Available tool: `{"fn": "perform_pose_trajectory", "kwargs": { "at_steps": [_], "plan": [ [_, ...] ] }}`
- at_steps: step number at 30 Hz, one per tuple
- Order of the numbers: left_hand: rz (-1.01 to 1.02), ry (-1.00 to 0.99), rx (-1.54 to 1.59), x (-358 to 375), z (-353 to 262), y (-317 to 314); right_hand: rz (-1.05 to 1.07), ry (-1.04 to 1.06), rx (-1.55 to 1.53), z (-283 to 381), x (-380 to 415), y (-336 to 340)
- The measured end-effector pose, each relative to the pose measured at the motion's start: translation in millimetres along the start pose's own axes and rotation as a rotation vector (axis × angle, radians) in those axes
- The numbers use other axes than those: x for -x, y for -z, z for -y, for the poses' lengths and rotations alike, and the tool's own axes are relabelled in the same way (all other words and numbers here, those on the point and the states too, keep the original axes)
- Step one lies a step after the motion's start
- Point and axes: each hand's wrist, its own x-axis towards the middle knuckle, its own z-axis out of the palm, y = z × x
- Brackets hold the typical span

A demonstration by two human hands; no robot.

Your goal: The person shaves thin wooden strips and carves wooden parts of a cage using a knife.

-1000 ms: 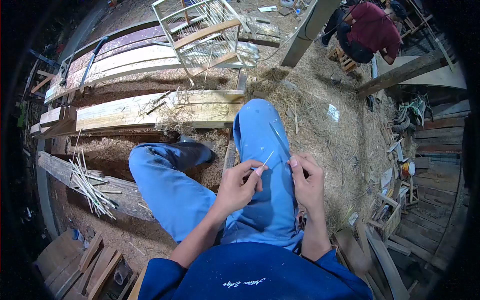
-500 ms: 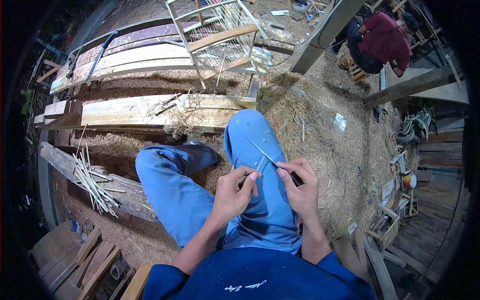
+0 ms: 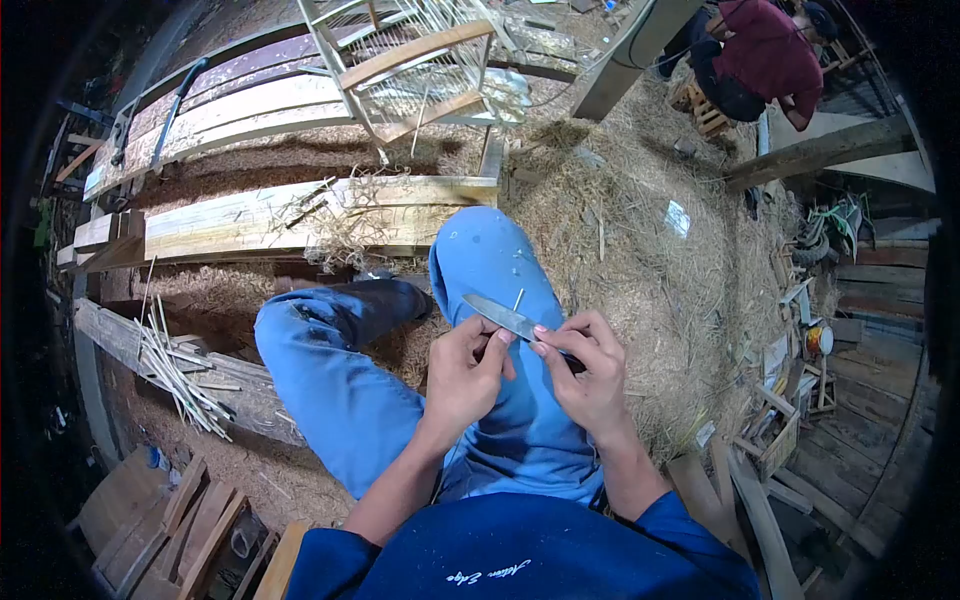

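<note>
Above my right thigh, my right hand (image 3: 585,368) grips a knife by its handle. The broad face of the knife's blade (image 3: 497,316) shows, with its tip pointing up and left. My left hand (image 3: 470,368) is closed in a pinch on a thin wooden stick (image 3: 519,298). The stick's far end sticks out beyond the blade, which crosses over it and hides its middle. The thumbs of both hands are close together near the blade's lower edge.
Several loose thin sticks (image 3: 180,375) lie on a weathered plank to my left. Ahead are a pale beam (image 3: 240,225) with shavings and a slatted wooden frame (image 3: 415,60). A person in a red shirt (image 3: 765,55) crouches at upper right, beyond a post (image 3: 635,60).
The knife has turned so its blade face shows, and its tip has swung left and down across the stick. My right hand has shifted slightly left. The whole view has moved a little.
</note>
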Motion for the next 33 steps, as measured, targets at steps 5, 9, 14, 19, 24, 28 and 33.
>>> {"fn": "perform_pose_trajectory", "kwargs": {
  "at_steps": [5, 9, 14, 19, 24, 28, 33],
  "plan": [
    [-0.016, -0.008, -0.035, 4.3, 5.8, -1.1, -0.066, 0.001, 0.019, -6.4, 1.7, -7.2],
    [-0.020, -0.011, -0.019, 11.7, 11.6, 0.0, -0.064, 0.008, 0.033, -9.6, -0.6, -7.4],
    [-0.009, -0.039, -0.030, 10.5, 13.7, 2.6, -0.026, 0.027, 0.028, -5.4, -2.3, -3.8],
    [0.001, -0.037, -0.116, 4.5, 10.4, 0.6, 0.024, -0.009, 0.023, -0.7, -4.4, 2.8],
    [-0.038, -0.025, -0.133, 6.2, 11.3, 0.8, 0.066, -0.026, 0.044, -3.1, -3.2, 0.3],
    [-0.054, -0.061, -0.132, 8.5, 16.5, 1.1, 0.023, -0.020, 0.056, -1.5, -1.0, -5.7],
    [-0.071, -0.068, -0.117, 10.8, 19.6, 1.8, 0.003, -0.027, 0.087, 1.7, 4.2, -11.7]
  ]
}}
